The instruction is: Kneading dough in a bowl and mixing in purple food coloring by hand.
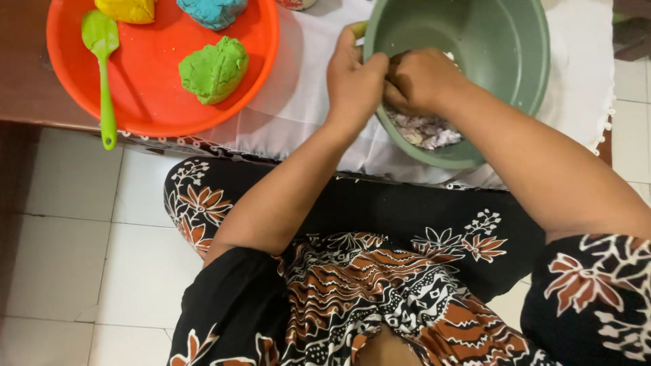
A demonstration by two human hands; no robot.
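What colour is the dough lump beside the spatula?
Green dough lump, on the round orange plate; head view.

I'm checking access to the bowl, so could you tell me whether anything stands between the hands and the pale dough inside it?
Nothing visible does. The left hand grips the green bowl's near rim, and the right hand is already inside it, over the pale marbled dough. Whether its fingers touch the dough is hidden.

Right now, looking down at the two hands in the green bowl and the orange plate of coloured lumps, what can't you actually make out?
Head view only:
- The pale, purplish stuff in the green plastic bowl: the left hand and right hand cover most of it.
- Whether either hand grips anything: fingers are curled together.
- The yellow lump and blue lump on the orange round plate: cut by the top edge.
- The bowl's far rim: cut off likewise.
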